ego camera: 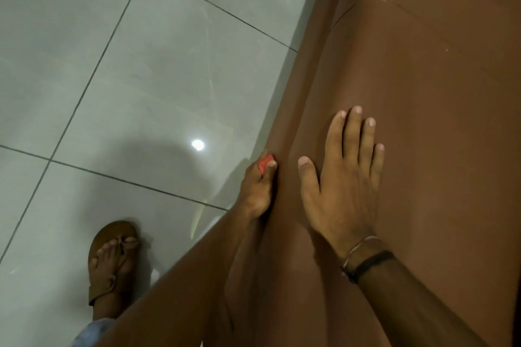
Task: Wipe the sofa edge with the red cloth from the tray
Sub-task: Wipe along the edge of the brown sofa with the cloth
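Forearms cross the lower frame toward the sofa (423, 93). Cloth (264, 164): red, mostly hidden, clamped in left hand (258, 191) against the sofa's outer edge, floor side. Right hand (342, 177): fingers spread, flat on the sofa top, just beside. Step: wiping under way. Next: slide cloth along edge, keeping pressure.

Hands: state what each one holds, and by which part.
The left hand pinches the red cloth bunched between thumb and fingers, pressed against the sofa edge. The right hand holds nothing, lying flat on the sofa.
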Available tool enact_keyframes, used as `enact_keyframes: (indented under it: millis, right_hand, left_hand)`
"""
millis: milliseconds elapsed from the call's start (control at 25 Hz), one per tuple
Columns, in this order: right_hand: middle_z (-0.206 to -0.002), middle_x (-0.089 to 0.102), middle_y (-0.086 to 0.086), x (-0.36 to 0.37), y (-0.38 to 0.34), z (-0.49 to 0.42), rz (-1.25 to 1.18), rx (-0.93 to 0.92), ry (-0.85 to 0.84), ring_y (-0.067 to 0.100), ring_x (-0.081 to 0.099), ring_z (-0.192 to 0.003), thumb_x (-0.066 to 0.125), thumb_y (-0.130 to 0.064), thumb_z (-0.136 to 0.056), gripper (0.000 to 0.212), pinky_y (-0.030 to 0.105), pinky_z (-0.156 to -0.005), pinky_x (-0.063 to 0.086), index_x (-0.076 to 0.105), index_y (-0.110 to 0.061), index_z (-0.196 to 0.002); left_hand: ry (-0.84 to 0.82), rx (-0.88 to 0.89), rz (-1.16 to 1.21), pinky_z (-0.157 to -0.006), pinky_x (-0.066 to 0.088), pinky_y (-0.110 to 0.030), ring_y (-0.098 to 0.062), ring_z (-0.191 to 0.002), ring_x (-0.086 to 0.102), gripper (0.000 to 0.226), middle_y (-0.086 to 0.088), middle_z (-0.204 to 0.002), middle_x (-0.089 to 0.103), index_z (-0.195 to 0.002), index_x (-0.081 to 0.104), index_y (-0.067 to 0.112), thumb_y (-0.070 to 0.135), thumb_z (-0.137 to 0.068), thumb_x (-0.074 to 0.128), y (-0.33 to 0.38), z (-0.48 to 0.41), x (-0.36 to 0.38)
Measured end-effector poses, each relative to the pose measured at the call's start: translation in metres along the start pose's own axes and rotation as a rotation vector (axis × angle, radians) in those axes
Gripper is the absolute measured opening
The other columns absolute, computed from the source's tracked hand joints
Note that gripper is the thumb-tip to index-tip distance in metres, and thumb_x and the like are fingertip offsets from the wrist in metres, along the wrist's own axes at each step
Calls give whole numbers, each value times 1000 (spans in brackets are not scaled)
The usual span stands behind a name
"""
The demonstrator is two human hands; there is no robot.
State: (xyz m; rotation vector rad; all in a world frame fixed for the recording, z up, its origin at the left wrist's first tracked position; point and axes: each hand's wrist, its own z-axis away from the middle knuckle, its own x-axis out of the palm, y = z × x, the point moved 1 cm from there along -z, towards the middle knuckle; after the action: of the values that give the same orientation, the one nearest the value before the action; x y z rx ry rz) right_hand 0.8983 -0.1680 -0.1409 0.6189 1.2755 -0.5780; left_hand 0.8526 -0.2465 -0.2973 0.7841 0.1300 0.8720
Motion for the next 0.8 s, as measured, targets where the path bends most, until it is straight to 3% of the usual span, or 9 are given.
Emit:
enact_keyframes:
  millis: [160, 360, 560, 800]
  right_hand:
    - [-183, -8, 6, 1, -1, 4, -14, -9, -10, 29, -10, -170, 37, -50, -102, 88, 55, -137, 2, 0, -16, -174]
    - [-183, -4, 7, 4, -2, 18, -18, 1, 10, 30, -7, -170, 35, -52, -101, 88, 57, -137, 4, 4, -15, -174]
    - [-183, -6, 7, 4, -2, 21, -22, -5, 5, 30, -8, -170, 40, -49, -105, 85, 56, -137, 2, 1, -16, -174]
    - [-183, -7, 7, 5, -4, 45, -16, 2, -9, 30, -9, -170, 39, -49, -105, 86, 56, -137, 2, 1, -15, -174]
  left_hand:
    - [77, -118, -2, -132, 41, -50, -31, -153, 56, 58, -10, -164, 60, -164, 50, 21, 46, -115, 35, -29, 19, -10]
    - [36, 17, 0, -134, 37, -45, -23, -156, 53, 57, -3, -168, 56, -166, 50, 22, 43, -114, 39, -37, 31, -6]
    - [69, -76, -12, -132, 40, -48, -29, -154, 56, 57, -10, -164, 60, -165, 51, 19, 43, -115, 36, -67, 38, -17]
    - [-2, 3, -28, -134, 38, -49, -26, -156, 53, 61, -7, -168, 56, -166, 49, 20, 48, -113, 38, -85, 58, -17]
